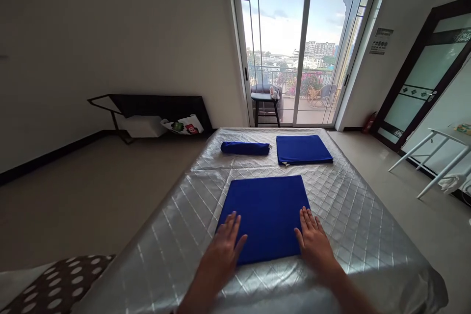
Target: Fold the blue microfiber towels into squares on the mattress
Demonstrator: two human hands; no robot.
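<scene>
In front of me a flat blue fabric square point(267, 216), seemingly folded, lies on a silver quilted cover point(176, 235). My left hand point(226, 243) is over its left edge, fingers stretched out and nothing held. Along the right edge is my right hand point(312, 235), its fingers extended and lying flat. Farther back on the cover are a second flat blue square point(304, 150), with a small white tag at its near edge, and a narrow rolled or folded blue bundle point(245, 148) to its left.
A black low bench point(162, 105) stands by the left wall, with a white printed bag point(184, 125) there. Beyond the cover is a stool point(265, 100) at the sliding glass door point(303, 59). A light table point(451, 135) is at right; polka-dot fabric point(69, 282) lies lower left.
</scene>
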